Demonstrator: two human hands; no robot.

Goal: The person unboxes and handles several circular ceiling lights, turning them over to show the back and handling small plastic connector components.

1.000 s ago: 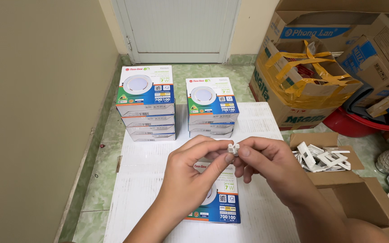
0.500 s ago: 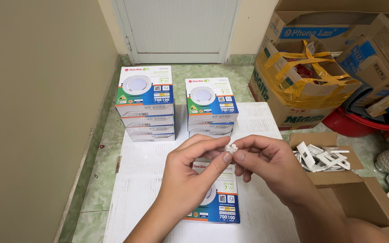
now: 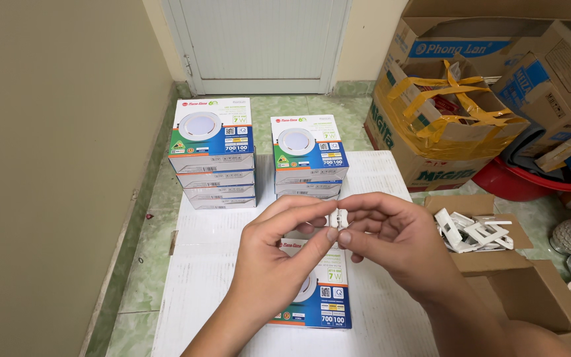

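My left hand (image 3: pixel 279 258) and my right hand (image 3: pixel 398 241) meet above a white sheet (image 3: pixel 213 264) on the floor. Both pinch one small white plastic clip (image 3: pixel 338 219) between thumb and fingertips. Under the hands lies a flat downlight box (image 3: pixel 322 301), blue and white with a round lamp pictured on it, partly hidden by my left hand. Behind it stand two stacks of the same boxes, a taller one at the left (image 3: pixel 214 152) and a lower one at the right (image 3: pixel 308 158).
An open cardboard box (image 3: pixel 497 264) at the right holds several white plastic clips (image 3: pixel 474 230). Large cartons (image 3: pixel 444 125) with yellow tape and a red basin (image 3: pixel 517 185) stand at the back right. A wall runs along the left; a closed white door (image 3: pixel 259 39) is ahead.
The hands stay together over the lying box. The small white clip has been turned slightly between the fingertips; nothing else moved.
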